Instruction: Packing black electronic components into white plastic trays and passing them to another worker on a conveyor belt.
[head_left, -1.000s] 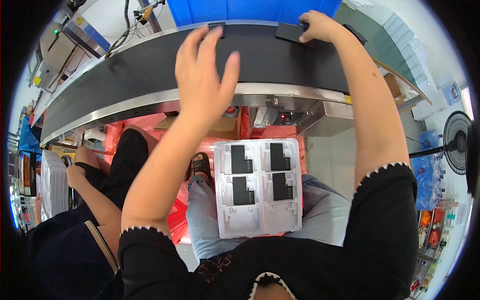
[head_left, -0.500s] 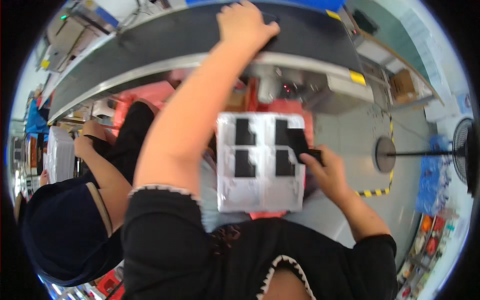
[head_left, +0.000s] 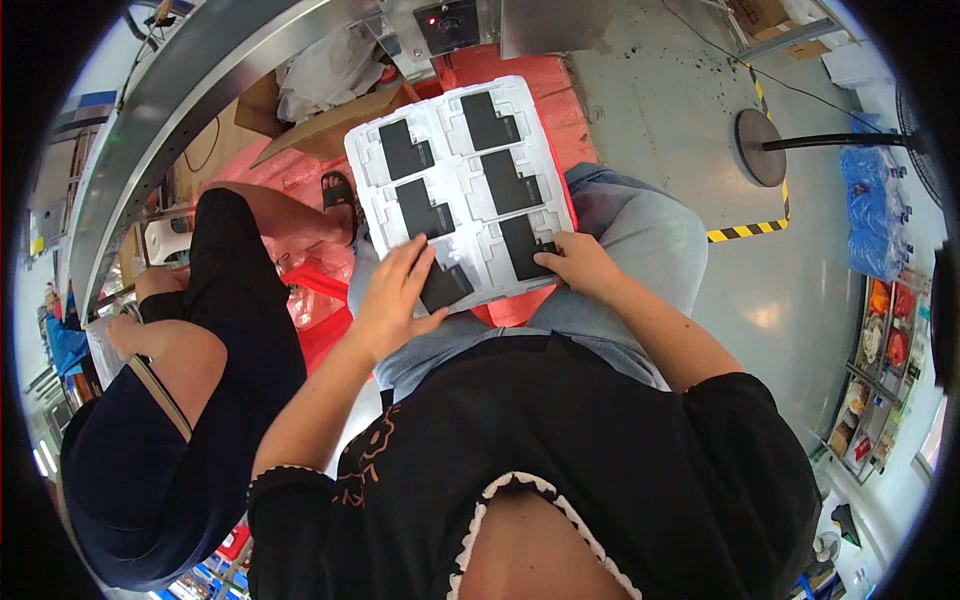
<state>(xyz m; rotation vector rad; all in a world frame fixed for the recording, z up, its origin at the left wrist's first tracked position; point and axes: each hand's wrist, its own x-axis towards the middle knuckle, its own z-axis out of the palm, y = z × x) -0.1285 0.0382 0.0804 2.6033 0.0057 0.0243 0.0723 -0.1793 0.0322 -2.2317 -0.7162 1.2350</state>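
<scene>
A white moulded tray (head_left: 470,215) with several compartments rests slanted across my lap. Flat black pieces with a notched corner, like thin batteries, lie in it; one sits at the far right (head_left: 490,121). At the tray's near left, my left hand (head_left: 388,303) has its fingers and thumb at two edges of a black piece (head_left: 448,288), which sits slightly askew. On the other side, my right hand (head_left: 585,265) pinches the edge of the near-right black piece (head_left: 520,247), its thumb on top. The undersides of both pieces are hidden.
Another person (head_left: 180,430) sits close on my left. A metal bench frame (head_left: 215,95) curves along the far left, with a cardboard box (head_left: 320,135) beneath it. Red plastic sheeting (head_left: 560,110) covers floor beyond the tray. A fan's round base (head_left: 760,147) stands at right.
My left hand has come back from the dark belt to the tray. The tray now looks tilted, and two black pieces lie in its near row. My head view has shifted downward.
</scene>
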